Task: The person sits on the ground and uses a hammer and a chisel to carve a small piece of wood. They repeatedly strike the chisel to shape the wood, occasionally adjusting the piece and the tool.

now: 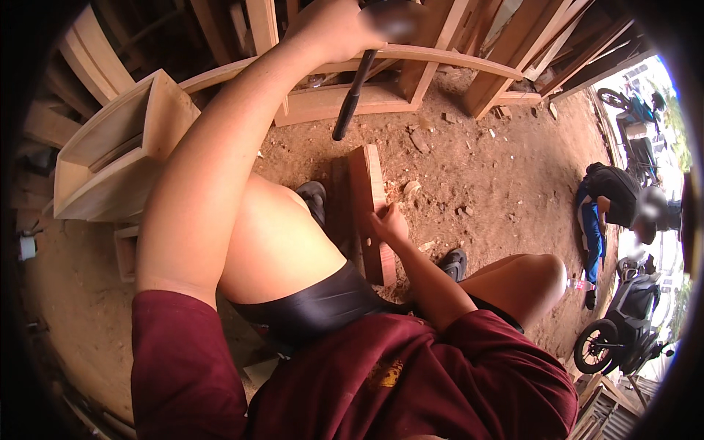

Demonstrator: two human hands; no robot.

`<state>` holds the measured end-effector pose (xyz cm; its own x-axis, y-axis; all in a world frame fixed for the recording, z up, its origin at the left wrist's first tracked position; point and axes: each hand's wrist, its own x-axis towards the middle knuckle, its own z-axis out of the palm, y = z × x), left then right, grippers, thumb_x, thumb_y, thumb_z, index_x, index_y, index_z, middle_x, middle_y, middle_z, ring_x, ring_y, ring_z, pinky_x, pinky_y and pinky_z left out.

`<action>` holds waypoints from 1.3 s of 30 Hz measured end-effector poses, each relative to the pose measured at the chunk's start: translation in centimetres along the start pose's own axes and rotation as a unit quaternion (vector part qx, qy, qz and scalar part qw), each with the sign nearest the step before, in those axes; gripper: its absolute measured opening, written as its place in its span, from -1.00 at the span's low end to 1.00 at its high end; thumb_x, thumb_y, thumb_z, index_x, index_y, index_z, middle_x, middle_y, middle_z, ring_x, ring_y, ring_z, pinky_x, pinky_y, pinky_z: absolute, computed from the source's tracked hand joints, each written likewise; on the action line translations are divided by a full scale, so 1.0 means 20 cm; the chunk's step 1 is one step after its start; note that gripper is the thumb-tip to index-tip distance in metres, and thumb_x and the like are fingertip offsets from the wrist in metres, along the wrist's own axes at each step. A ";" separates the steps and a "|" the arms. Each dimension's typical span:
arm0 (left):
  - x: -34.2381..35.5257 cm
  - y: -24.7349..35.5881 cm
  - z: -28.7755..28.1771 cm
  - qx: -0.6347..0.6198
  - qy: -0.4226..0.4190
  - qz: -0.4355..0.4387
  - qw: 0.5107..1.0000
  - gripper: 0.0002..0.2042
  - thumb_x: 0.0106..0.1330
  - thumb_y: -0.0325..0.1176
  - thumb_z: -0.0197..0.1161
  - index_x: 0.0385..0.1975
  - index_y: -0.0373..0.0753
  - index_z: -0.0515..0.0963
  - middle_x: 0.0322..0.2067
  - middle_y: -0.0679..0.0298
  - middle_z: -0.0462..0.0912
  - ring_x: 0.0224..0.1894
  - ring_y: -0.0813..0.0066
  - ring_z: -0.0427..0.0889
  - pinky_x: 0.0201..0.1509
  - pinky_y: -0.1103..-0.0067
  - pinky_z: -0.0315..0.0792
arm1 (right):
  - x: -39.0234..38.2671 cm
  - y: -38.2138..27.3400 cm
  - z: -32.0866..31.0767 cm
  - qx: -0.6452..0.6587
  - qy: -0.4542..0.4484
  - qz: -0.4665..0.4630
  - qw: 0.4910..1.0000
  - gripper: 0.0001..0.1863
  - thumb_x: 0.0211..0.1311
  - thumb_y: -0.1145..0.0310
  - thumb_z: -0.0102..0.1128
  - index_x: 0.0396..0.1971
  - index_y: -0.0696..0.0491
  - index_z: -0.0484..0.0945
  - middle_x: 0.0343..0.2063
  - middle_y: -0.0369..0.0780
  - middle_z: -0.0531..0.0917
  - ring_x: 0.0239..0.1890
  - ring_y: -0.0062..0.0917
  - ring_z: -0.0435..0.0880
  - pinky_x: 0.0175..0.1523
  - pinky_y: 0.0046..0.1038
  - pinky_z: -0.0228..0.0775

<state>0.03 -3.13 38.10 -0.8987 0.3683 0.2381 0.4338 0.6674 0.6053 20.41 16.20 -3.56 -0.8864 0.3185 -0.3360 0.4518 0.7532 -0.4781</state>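
My left hand (334, 29) is raised high at the top of the view, shut on a tool with a black handle (352, 99) that hangs down; the tool's head is blurred. My right hand (387, 224) grips the edge of a reddish wooden plank (367, 183) standing on its edge on the dirt ground between my feet. A dark shoe (314, 198) sits just left of the plank and another (453, 262) to its right. My bare knees frame the plank on both sides.
A pale wooden box frame (110, 161) stands at the left. Stacked timber and a curved wooden rail (447, 60) fill the back. Wood chips (412, 187) lie on the dirt. At the right a person (612, 198) crouches near parked motorbikes (623, 323).
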 end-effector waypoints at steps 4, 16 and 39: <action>-0.01 0.00 -0.01 -0.011 -0.003 -0.012 1.000 -0.60 0.01 -0.05 0.47 -0.20 -0.15 0.69 -0.39 0.06 0.73 -0.31 0.15 0.74 -0.18 0.37 0.57 | -0.01 -0.10 -0.06 -0.059 0.014 0.004 0.998 -0.23 0.11 -0.20 0.25 -0.03 0.24 0.34 -0.14 0.17 0.62 -0.10 0.06 0.68 -0.02 -0.08 0.57; 0.01 -0.01 0.00 0.062 0.002 -0.056 0.996 -0.53 -0.10 -0.05 0.52 -0.41 -0.40 0.65 -0.44 -0.06 0.70 -0.35 0.12 0.73 -0.22 0.39 0.55 | 0.04 -0.23 0.15 -0.214 -0.169 -0.062 0.960 0.21 0.11 -0.47 0.06 0.52 0.04 -0.21 -0.09 0.06 0.64 -0.18 -0.15 0.74 -0.20 -0.20 0.63; 0.05 -0.11 0.07 -0.051 0.023 0.091 0.994 -0.55 -0.01 -0.12 0.54 -0.34 -0.44 0.65 -0.48 0.01 0.71 -0.41 0.23 0.71 -0.28 0.37 0.50 | 0.16 -0.35 0.04 -0.378 0.085 -0.308 0.869 -0.61 0.33 0.10 0.01 -0.04 -0.01 0.65 0.04 -0.20 0.67 0.19 -0.40 0.51 0.19 -0.02 0.28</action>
<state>-1.72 -3.32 35.94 -0.8092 0.4457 0.3829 0.5825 0.5226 0.6226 14.48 11.51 -1.88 -0.9678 -0.2468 -0.0505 -0.2518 0.9533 0.1669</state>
